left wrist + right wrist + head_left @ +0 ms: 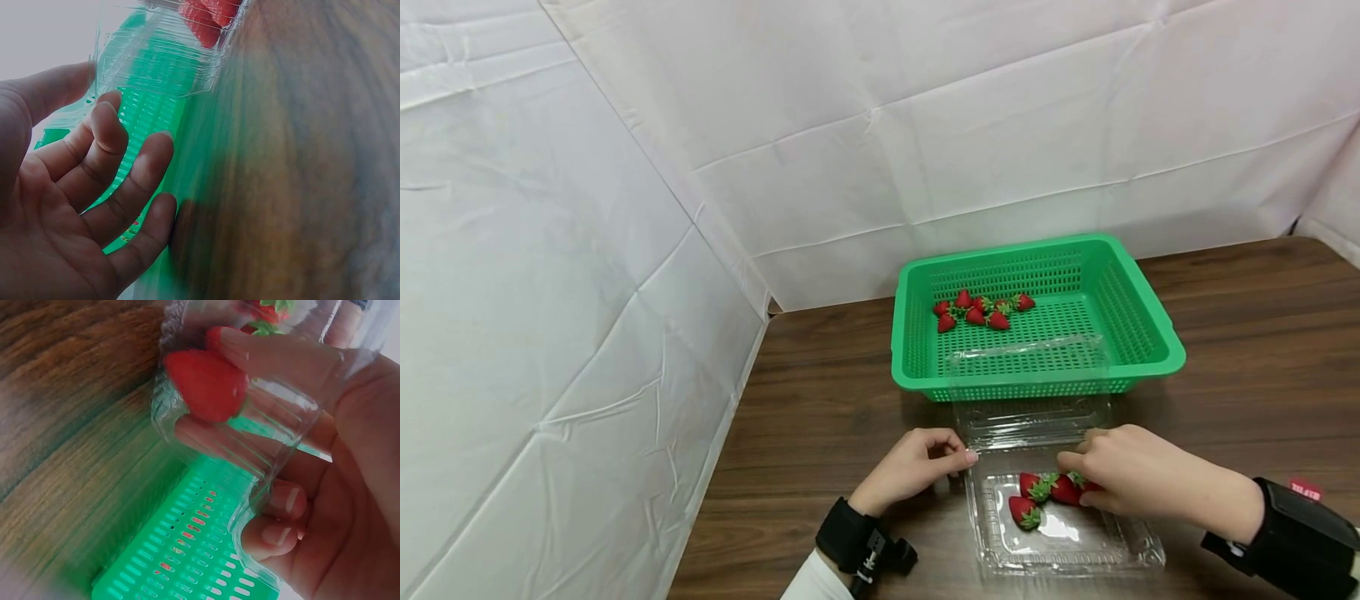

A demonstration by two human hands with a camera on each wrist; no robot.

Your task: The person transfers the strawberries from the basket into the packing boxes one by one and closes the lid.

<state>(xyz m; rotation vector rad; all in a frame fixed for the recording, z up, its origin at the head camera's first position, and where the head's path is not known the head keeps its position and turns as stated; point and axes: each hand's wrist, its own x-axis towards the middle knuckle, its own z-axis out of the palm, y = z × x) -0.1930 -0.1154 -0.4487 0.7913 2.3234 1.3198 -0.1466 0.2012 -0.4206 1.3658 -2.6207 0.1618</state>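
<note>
A clear plastic clamshell box (988, 554) lies with its lid raised, and strawberries (1022, 510) sit inside its base. At the box's upper left corner is my left hand (917, 462), thumb and forefinger pinching the rim, the other fingers loosely bent. My right hand (1138, 471) reaches into the right side of the base. Between its thumb and forefinger it holds a strawberry (209, 387), seen through the clear wall in the right wrist view. In the head view most of that strawberry is hidden by the fingers.
A green perforated basket (1150, 333) stands behind the box, with several strawberries (975, 316) gathered at its left. The transparent lid (1030, 421) leans over the basket's front rim. White cloth (820, 167) walls off the back and left of the brown wooden table (820, 392).
</note>
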